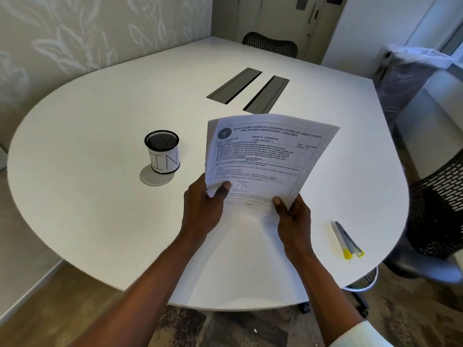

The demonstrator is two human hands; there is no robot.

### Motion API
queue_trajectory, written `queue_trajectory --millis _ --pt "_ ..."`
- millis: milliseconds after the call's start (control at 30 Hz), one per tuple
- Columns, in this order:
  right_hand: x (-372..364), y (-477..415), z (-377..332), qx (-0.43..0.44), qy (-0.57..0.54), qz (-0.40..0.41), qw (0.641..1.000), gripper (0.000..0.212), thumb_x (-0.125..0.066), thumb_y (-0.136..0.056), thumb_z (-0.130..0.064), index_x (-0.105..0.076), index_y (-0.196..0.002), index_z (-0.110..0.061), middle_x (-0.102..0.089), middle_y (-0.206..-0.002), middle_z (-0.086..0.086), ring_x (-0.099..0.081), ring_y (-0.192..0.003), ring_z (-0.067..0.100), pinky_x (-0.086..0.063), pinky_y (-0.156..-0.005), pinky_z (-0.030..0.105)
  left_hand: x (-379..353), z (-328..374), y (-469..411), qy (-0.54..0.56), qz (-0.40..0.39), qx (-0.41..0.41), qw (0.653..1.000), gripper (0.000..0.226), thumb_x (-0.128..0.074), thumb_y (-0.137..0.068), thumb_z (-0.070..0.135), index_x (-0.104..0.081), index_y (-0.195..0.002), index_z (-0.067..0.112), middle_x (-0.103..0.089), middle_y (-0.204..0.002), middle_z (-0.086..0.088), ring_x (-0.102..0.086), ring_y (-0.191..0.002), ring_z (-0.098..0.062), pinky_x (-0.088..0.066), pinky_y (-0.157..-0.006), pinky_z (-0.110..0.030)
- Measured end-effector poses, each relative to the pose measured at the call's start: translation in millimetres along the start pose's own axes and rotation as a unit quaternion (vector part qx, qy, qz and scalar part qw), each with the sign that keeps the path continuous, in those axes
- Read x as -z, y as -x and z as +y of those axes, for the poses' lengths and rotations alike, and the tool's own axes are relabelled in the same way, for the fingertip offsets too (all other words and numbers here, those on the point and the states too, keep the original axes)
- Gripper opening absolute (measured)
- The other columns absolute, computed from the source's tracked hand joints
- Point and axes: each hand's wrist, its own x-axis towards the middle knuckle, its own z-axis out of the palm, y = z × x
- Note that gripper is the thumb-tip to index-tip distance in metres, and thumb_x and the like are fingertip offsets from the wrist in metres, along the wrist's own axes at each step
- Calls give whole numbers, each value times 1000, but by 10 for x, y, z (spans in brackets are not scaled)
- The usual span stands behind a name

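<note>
I have the sheaf of papers (265, 159) up off the table (100, 121), held in the air over its near middle, with the printed chemistry exam page tilted toward me. My left hand (203, 209) pinches the lower left edge, thumb on the front and fingers behind. My right hand (293, 216) grips the lower right corner the same way. The sheets are not squared: a back sheet peeks out along the left and top edges.

I judge this to be the gathering-and-aligning step, with the sheets collected but not yet evened up or fastened. The next move calls for tapping the lower edge on the table to level the sheets, with both grips loose enough to let them slide.

To my right, near the table edge, lie two grey strips with yellow ends (347, 240). They may be binding bars, though I cannot tell. Left of the papers, well apart, stands a black mesh cup (162, 152) labelled "IN". Two dark slots (234, 85) sit further back.
</note>
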Motion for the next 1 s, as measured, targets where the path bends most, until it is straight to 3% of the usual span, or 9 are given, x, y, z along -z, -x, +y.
queue_trajectory --millis 100,233,367,500,567,633,767,833,1000 --pt "19 -12 0 3 -2 0 1000 38 -61 -106 0 -68 -118 -36 -78 -113 -29 -73 -107 -6 -57 -87 12 -2 11 -5 1 -4 3 1000 37 -73 -103 19 -69 -141 18 -76 -121 10 -73 -104 -11 -58 -72 -8" --pt "95 -43 -29 3 6 0 1000 30 -66 -103 -3 -74 -116 -29 -83 -111 -13 -77 -100 5 -59 -80 17 44 36 -16 13 -17 41 999 32 -74 -102 19 -74 -134 24 -79 -113 15 -74 -96 -4 -56 -64 -7" --pt "207 -49 -59 -36 45 -13 998 23 -71 -100 -6 -79 -103 -27 -85 -95 -9 -78 -80 7 -59 -65 20 112 31 -96 94 -47 131 986 19 -76 -101 18 -81 -111 32 -85 -99 18 -82 -90 -7 -66 -81 -30" --pt "315 18 -43 -88 57 -50 993 21 -74 -99 -6 -81 -97 -25 -85 -89 -2 -82 -78 16 -61 -60 23 157 52 -266 97 -27 137 985 19 -73 -104 18 -83 -120 18 -83 -89 22 -80 -87 0 -60 -82 -24" --pt "353 72 -25 -98 62 -62 991 19 -74 -99 -5 -82 -98 -23 -85 -88 0 -83 -78 18 -61 -59 22 177 51 -372 101 -16 146 984 14 -70 -105 17 -84 -106 19 -81 -80 22 -78 -79 4 -58 -75 -19" --pt "392 117 5 -105 68 -68 990 18 -74 -98 -5 -82 -100 -21 -85 -89 0 -83 -79 19 -61 -60 23 189 90 -463 89 -3 152 984 27 -68 -107 19 -79 -82 21 -78 -67 20 -72 -62 6 -52 -61 -14" --pt "416 205 68 -114 82 -82 987 16 -74 -100 -11 -81 -104 -25 -85 -91 -4 -84 -82 18 -63 -62 24 193 159 -591 48 33 166 984 44 -64 -109 21 -63 -65 17 -63 -55 12 -52 -49 -4 -36 -50 -20" --pt "416 238 93 -117 80 -82 986 16 -73 -101 -11 -80 -105 -26 -85 -92 -5 -83 -81 16 -63 -62 23 163 187 -584 51 37 168 984 43 -62 -110 20 -66 -67 13 -65 -56 14 -54 -50 -1 -37 -50 -18" --pt "374 241 101 -111 85 -62 988 20 -73 -100 -8 -79 -103 -27 -85 -89 -9 -82 -78 13 -62 -59 20 61 222 -510 59 66 147 985 35 -58 -111 26 -75 -98 -1 -75 -88 -2 -62 -83 -19 -44 -77 -34"
